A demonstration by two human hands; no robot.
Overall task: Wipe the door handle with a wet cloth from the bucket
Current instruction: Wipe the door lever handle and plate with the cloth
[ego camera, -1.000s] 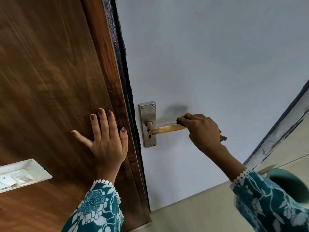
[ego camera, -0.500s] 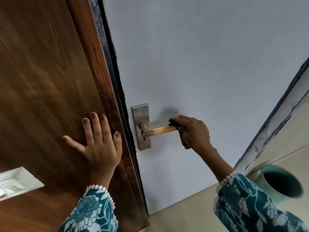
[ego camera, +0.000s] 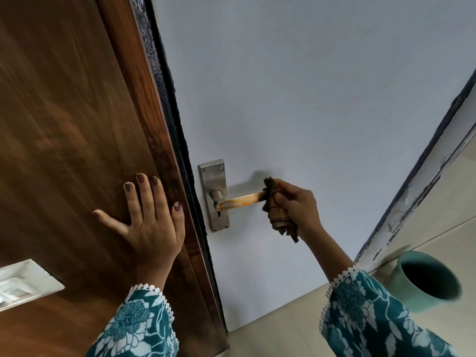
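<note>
A metal lever door handle (ego camera: 242, 199) with orange stains sticks out from a steel backplate (ego camera: 213, 181) on the pale door. My right hand (ego camera: 296, 207) is shut on a bunched brown cloth (ego camera: 277, 212), which wraps the lever's free end and hides its tip. My left hand (ego camera: 149, 217) lies flat with fingers spread on the brown wooden panel (ego camera: 77, 124) left of the door's edge. A teal bucket (ego camera: 412, 297) stands on the floor at lower right; what is inside it is dark and not visible.
The door's dark edge (ego camera: 175, 140) runs diagonally between the wooden panel and the pale door face. A white switch plate (ego camera: 23, 284) is set in the wood at lower left. A worn door frame (ego camera: 425, 181) rises at right above the beige floor tiles (ego camera: 283, 336).
My right hand has turned at the lever's end, so the cloth now shows hanging below the fist. The view has shifted, bringing more of the bucket in. My left hand stays flat.
</note>
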